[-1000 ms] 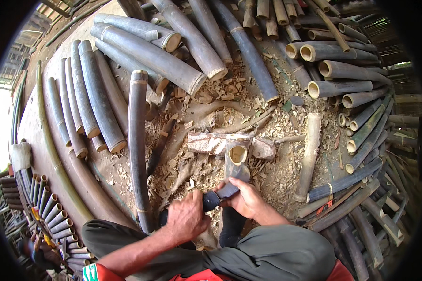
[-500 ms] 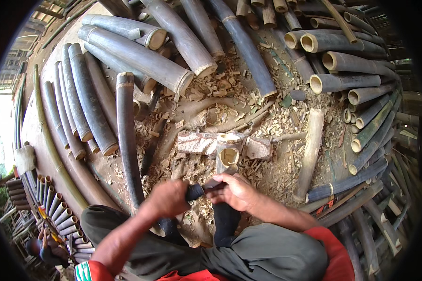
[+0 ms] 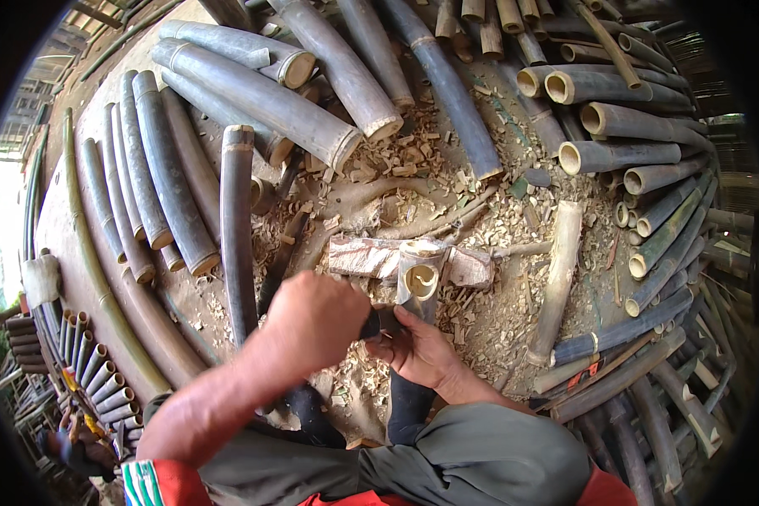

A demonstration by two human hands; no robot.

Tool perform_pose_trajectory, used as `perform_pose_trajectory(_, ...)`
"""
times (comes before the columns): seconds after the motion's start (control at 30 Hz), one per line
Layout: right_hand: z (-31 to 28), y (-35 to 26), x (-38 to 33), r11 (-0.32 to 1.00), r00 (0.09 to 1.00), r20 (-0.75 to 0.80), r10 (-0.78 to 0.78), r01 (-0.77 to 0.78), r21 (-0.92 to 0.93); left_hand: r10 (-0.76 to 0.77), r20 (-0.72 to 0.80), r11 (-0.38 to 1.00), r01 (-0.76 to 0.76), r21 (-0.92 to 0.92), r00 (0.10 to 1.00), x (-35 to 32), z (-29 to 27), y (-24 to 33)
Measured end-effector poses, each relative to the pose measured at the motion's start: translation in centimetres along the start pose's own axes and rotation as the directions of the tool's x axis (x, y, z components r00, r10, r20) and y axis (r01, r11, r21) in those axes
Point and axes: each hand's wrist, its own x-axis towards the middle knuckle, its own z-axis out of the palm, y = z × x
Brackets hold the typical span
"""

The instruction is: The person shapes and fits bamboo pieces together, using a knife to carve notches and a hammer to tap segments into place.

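Head camera view: at the centre of the frame, the left hand (image 3: 316, 323) is closed in a fist around the black handle (image 3: 369, 325) of a tool. The right hand (image 3: 422, 347), fingers curled, meets its dark blade (image 3: 386, 319); I cannot tell how firmly it grips. Just above, a notched bamboo piece (image 3: 422, 302) lies over a pale log (image 3: 363, 257), with wood chips (image 3: 409, 156) around.

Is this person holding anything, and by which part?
A bladed tool: the left grip is closed around its dark handle. The right grip is at the blade, but its exact hold cannot be told.
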Motion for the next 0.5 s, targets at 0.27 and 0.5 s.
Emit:
perform_pose_trajectory(0.27, -0.4, -4.3, -1.5, 0.890, 0.951, -0.296, 0.084, -0.205, -0.406, -0.104, 0.152, 0.709, 0.180, -0.682, 0.983, -0.4, 12.7, 1.9)
perform_pose_trajectory(0.5, 1.4, -7.8, -2.6, 0.144, 0.863, -0.465, -0.200, -0.443, -0.885, -0.389, 0.146, -0.038, 0.142, -0.989, 0.910, 3.6, 18.2, 16.1)
